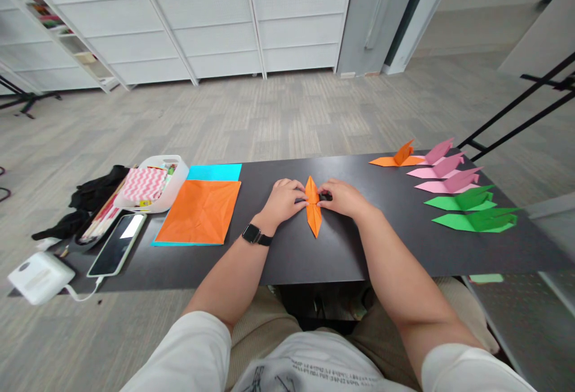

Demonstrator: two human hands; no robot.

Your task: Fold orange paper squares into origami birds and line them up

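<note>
1. Shirt (323, 368), white with printing across it, sits nearest my camera, with tan trousers (249, 320) around it.
2. At the near left of the desk (309, 267) I see a white box (41, 275) and, just beside it, a phone (115, 245) face up with a white cable (81, 297) plugged in.
3. My left hand (283, 200), a black watch (252, 234) on its wrist, pinches the left edge of the folded orange paper (312, 212) between thumb and fingers.
4. My right hand (345, 197) pinches the opposite edge; I cannot tell what the dark patch (326, 197) by its fingers is.
5. The folded orange paper lies mid-desk between both hands, one point toward me, one away.
6. Left of it, a large orange sheet (197, 212) covers most of some blue paper (215, 172).
7. Past the phone I have a white basket (179, 175) holding a pink zigzag packet (144, 184), near black cloth (96, 188).
8. On the right, bird-like folds run away from me: two green folds (474, 220), three pink folds (449, 185), one orange fold (399, 158).
9. Beyond lie grey floor (291, 117) and white cabinets (206, 21).
</note>
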